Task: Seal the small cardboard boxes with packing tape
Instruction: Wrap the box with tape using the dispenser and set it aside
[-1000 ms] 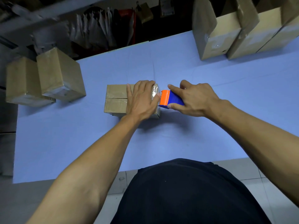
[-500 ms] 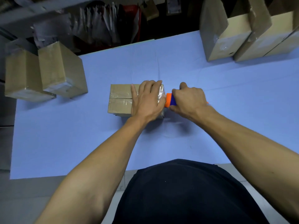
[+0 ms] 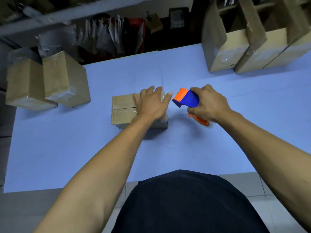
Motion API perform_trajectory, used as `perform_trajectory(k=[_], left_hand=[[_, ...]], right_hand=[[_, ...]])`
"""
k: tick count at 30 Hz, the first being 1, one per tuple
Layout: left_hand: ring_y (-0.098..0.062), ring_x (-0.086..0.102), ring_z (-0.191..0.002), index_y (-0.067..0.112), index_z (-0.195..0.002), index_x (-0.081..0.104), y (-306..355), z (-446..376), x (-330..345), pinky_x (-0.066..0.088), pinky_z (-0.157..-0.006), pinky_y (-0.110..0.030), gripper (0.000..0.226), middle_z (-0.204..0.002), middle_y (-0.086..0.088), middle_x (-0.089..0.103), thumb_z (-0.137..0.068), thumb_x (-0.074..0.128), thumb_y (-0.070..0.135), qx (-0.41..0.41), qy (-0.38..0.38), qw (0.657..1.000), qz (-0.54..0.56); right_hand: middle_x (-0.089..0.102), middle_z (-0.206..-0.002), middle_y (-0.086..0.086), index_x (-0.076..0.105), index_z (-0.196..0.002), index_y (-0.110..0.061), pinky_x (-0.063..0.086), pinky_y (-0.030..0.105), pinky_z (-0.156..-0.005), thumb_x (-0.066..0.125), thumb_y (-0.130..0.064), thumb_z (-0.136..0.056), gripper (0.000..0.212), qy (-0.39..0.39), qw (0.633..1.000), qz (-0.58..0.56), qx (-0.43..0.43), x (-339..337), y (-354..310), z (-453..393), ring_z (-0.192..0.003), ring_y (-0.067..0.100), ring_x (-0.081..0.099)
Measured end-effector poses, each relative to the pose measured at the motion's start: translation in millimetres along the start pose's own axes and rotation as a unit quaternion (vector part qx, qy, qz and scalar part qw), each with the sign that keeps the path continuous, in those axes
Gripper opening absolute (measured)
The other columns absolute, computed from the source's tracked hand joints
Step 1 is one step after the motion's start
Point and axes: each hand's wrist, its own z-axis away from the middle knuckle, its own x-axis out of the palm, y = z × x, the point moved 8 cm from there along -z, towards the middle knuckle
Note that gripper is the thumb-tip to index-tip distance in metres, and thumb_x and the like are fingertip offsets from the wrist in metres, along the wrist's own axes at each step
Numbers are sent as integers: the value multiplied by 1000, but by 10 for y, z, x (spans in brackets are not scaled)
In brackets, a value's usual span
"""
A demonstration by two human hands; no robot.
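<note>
A small cardboard box lies in the middle of the blue table, with clear tape along its top seam. My left hand rests flat on the right half of the box, fingers spread, the thumb sticking out past the box's right edge. Just to the right, my right hand grips the blue and orange tape dispenser, which is lifted off the box and tilted, its orange end pointing at my left thumb. Part of the tape roll shows below my right hand.
Two taped cardboard boxes stand at the table's left edge. Several larger cardboard boxes with raised flaps stand at the back right. Behind the table is a dark shelf with papers. The table's near edge is in front of my body.
My right hand has pulled the tape dispenser away from the box's right end and lifted it to the right. My left hand stays flat on the box, fingers now more spread.
</note>
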Motion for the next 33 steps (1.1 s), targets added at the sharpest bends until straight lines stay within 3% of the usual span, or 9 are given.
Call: perform_trajectory(k=[3, 7, 12, 16, 23, 26, 28, 30, 33], left_hand=[[-22, 14, -152, 34, -153, 31, -142, -13, -101, 4, -117, -61, 67, -164, 5, 22, -96, 33, 68, 87, -64, 993, -54], [-24, 37, -140, 34, -150, 37, -309, 45, -68, 24, -113, -52, 73, -152, 2, 44, -89, 38, 75, 150, -98, 976, -124], [-32, 58, -104, 19, -115, 54, -409, 165, -43, 37, -74, -38, 70, -113, -7, 64, -91, 25, 78, -6, -44, 995, -90], [-34, 58, -111, 18, -122, 56, -466, 315, 48, 36, -78, -37, 77, -118, -10, 64, -89, 26, 80, -110, -34, 993, 14], [-32, 58, -114, 19, -131, 55, -508, 321, 127, 40, -82, -37, 81, -129, -6, 61, -88, 26, 81, -155, -95, 981, 72], [-26, 59, -115, 17, -125, 60, -443, 279, -185, 42, -86, -34, 56, -127, -3, 63, -97, 41, 62, -99, 28, 985, 137], [-23, 63, -102, 14, -108, 68, -353, 256, -424, 47, -81, -33, 38, -108, 0, 68, -99, 49, 46, -70, 82, 956, 272], [-24, 68, -90, 13, -101, 70, -231, 234, -415, 56, -76, -36, 37, -96, -2, 72, -99, 52, 44, -94, -28, 888, 449], [-22, 71, -84, 15, -106, 70, -42, 336, -353, 57, -72, -32, 37, -98, -5, 75, -100, 49, 44, -102, -202, 802, 552]], right_hand=[[52, -102, 6, 59, -113, -26, 39, 33, -69, 74, -36, -70, 46, 21, 999, -36, 8, -67, 66, 26, -90, 31, 56], [57, -92, 4, 59, -101, -30, 36, 30, -61, 75, -41, -66, 39, 48, 995, -86, -6, -172, 39, 67, -81, 27, 53], [65, -96, -2, 61, -113, -30, 51, 38, -75, 77, -36, -68, 48, 65, 990, -125, -23, -311, -33, 199, -88, 27, 58], [66, -113, -2, 59, -127, -31, 52, 43, -87, 79, -34, -71, 60, 70, 983, -158, -56, -386, -97, 290, -99, 24, 59], [65, -122, -7, 57, -134, -30, 51, 44, -93, 69, -46, -63, 75, 78, 975, -188, -92, -525, -291, 318, -107, 18, 61], [65, -121, -5, 57, -133, -27, 51, 43, -94, 70, -43, -65, 72, 82, 970, -192, -125, -621, -414, 324, -107, 17, 60], [65, -120, -3, 58, -133, -26, 50, 40, -94, 73, -37, -68, 68, 86, 965, -198, -149, -673, -485, 317, -106, 17, 60], [65, -122, -3, 58, -134, -25, 50, 38, -96, 74, -32, -69, 67, 92, 960, -207, -165, -707, -546, 311, -108, 17, 60], [64, -123, -3, 56, -135, -25, 50, 35, -96, 70, -34, -68, 69, 94, 957, -207, -181, -718, -627, 307, -110, 16, 59]])
